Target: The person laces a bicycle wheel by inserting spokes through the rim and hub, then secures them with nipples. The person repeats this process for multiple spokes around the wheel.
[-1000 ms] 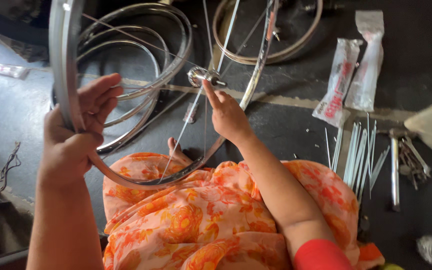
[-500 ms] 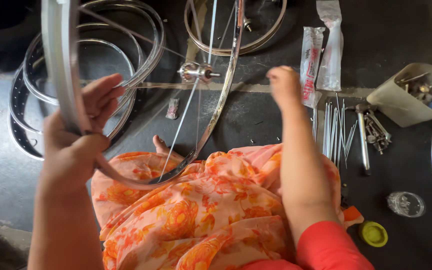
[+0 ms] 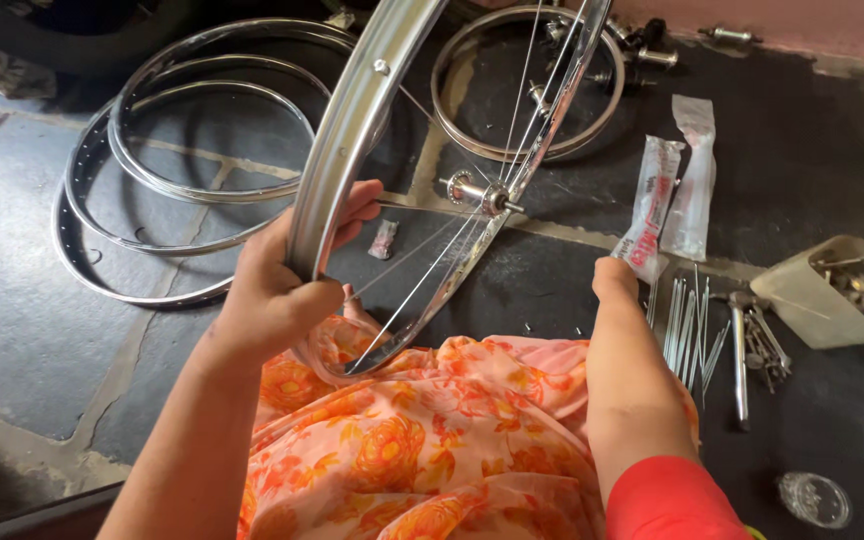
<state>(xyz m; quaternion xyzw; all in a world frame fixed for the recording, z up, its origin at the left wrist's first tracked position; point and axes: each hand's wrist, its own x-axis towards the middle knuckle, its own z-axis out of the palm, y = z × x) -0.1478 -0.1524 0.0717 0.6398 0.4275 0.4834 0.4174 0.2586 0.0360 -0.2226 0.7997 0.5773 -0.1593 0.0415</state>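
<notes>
Fingers of the left hand (image 3: 277,295) are clamped round the big wheel rim (image 3: 352,130), standing on the lap. Spoking in progress, I'd judge — the right hand (image 3: 614,280), fingers hidden, reaches the loose spokes (image 3: 687,330); next needs one spoke picked out.

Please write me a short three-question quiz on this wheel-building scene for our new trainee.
1. True or false: the left hand grips the shiny silver metal wheel rim.
2. What is the right hand nearest to? A) the loose thin silver metal spokes on the floor B) the stacked bare silver rims C) the small clear round glass jar
3. Fill in: the held rim's lower edge rests on the person's orange floral ____.

Key: 1 true; 2 A; 3 cloth.
</notes>
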